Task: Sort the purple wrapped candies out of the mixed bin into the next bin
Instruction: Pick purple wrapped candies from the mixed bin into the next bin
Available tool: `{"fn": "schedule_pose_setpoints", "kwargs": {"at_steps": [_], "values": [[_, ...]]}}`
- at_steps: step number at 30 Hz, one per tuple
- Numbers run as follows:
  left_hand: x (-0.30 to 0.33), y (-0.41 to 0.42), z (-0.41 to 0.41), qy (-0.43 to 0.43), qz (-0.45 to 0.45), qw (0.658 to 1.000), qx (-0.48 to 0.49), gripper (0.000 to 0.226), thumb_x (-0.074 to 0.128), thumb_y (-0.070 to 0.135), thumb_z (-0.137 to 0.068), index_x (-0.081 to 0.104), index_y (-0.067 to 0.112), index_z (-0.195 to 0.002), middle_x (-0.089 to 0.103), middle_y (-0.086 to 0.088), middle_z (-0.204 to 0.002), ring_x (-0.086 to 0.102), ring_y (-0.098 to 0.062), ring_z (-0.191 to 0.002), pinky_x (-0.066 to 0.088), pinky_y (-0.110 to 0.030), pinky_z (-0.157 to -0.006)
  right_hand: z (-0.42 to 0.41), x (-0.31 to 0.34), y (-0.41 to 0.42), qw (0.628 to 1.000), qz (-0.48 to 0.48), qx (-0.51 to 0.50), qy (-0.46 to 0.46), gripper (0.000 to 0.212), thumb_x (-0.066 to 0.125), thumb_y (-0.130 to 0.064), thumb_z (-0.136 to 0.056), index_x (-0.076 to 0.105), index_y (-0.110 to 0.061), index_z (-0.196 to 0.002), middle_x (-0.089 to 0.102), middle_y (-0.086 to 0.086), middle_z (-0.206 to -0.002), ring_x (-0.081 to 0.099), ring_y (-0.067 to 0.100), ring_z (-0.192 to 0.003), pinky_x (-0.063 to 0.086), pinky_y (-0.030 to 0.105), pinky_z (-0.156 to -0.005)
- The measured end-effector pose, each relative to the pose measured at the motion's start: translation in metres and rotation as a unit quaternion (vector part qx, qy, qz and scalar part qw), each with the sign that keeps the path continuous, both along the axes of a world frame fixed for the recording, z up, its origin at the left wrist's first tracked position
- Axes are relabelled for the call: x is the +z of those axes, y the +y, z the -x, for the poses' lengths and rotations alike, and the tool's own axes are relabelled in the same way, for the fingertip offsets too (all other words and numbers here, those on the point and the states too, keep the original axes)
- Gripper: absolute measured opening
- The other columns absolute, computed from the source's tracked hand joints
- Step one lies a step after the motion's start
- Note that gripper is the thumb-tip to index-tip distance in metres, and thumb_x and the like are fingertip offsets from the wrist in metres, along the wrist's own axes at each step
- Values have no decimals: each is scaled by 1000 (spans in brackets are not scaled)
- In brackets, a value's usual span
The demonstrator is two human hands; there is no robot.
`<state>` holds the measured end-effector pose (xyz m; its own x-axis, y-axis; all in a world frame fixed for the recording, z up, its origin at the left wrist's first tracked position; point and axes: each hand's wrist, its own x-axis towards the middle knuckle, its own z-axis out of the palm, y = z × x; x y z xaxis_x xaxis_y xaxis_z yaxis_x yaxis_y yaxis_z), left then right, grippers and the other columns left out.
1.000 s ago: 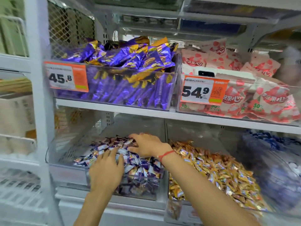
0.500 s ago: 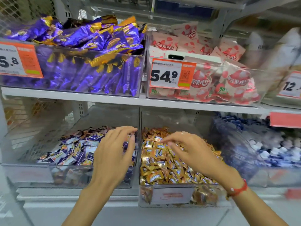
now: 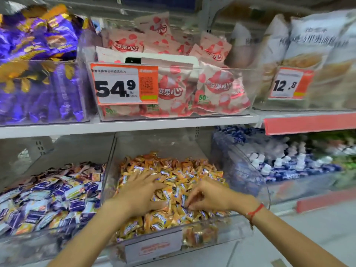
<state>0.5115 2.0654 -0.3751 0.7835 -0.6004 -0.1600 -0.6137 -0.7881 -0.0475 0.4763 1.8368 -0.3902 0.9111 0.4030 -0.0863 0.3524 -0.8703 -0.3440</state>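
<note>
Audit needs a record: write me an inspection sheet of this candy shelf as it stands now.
Surface: white lower shelf carrying clear bins; upper shelf above.
Job's things: orange candy bin, heaped with orange-gold wrapped candies, a few purple-striped ones among them; purple candy bin beside it on the left, filled with purple and white wrapped candies.
Clutter: nothing seen.
Hands: left hand lies spread on the orange pile; right hand has fingers curled into the candies, what it pinches cannot be told.
Cables: nothing seen.
Surroundings: 54.9 price tag on a bin of pink packets; 12.8 price tag; purple bags; red wrist string.
</note>
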Motion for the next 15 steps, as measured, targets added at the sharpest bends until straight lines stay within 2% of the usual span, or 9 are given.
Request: {"fn": "schedule_pose_setpoints", "kwargs": {"at_steps": [2, 4, 7, 10, 12, 15], "values": [[-3, 1, 0, 11, 3, 1000, 14, 62, 44, 58, -94, 22, 40, -149, 3, 8, -162, -6, -16, -149, -3, -42, -120, -5, -2, 11, 999, 38, 21, -1, 23, 75, -33, -81, 75, -27, -104, 69, -9, -79, 59, 12, -74, 48, 31, -66], [-5, 1, 1, 17, 13, 999, 27, 62, 44, 57, -94, 21, 41, -149, 1, 9, -162, -8, -15, -149, -3, -42, -120, -7, 0, 21, 996, 79, 34, -6, 26, 76, -34, -80, 74, -27, -105, 58, -15, -73, 51, 11, -76, 39, 27, -58], [-7, 0, 8, -11, 41, 999, 33, 61, 42, 59, -94, 23, 41, -149, 5, 10, -162, -4, -14, -149, -3, -42, -121, -10, 4, 28, 993, 112, 43, -1, 21, 78, -30, -78, 76, -18, -95, 67, -8, -86, 55, 12, -79, 39, 28, -61], [-7, 3, 15, -44, 77, 995, 42, 62, 43, 60, -93, 25, 40, -149, 12, 13, -160, 2, -11, -148, -2, -39, -120, -9, 7, 12, 997, 71, 9, 0, 12, 80, -25, -76, 77, -15, -79, 65, -12, -68, 53, 2, -61, 44, 24, -58], [-7, 7, 18, -57, 101, 992, 57, 63, 44, 59, -93, 24, 39, -149, 15, 14, -160, 4, -9, -148, -2, -39, -120, -6, 11, -5, 999, 17, -31, -4, 8, 80, -24, -76, 78, -17, -75, 71, -10, -70, 61, 1, -65, 52, 24, -65], [-9, 7, 24, -71, 126, 987, 66, 63, 47, 55, -94, 22, 40, -150, 18, 14, -159, 6, -10, -148, -1, -39, -120, 3, 15, -27, 993, -63, -93, -30, 8, 79, -15, -76, 76, -16, -68, 73, -7, -73, 64, -3, -68, 56, 25, -73]]}}
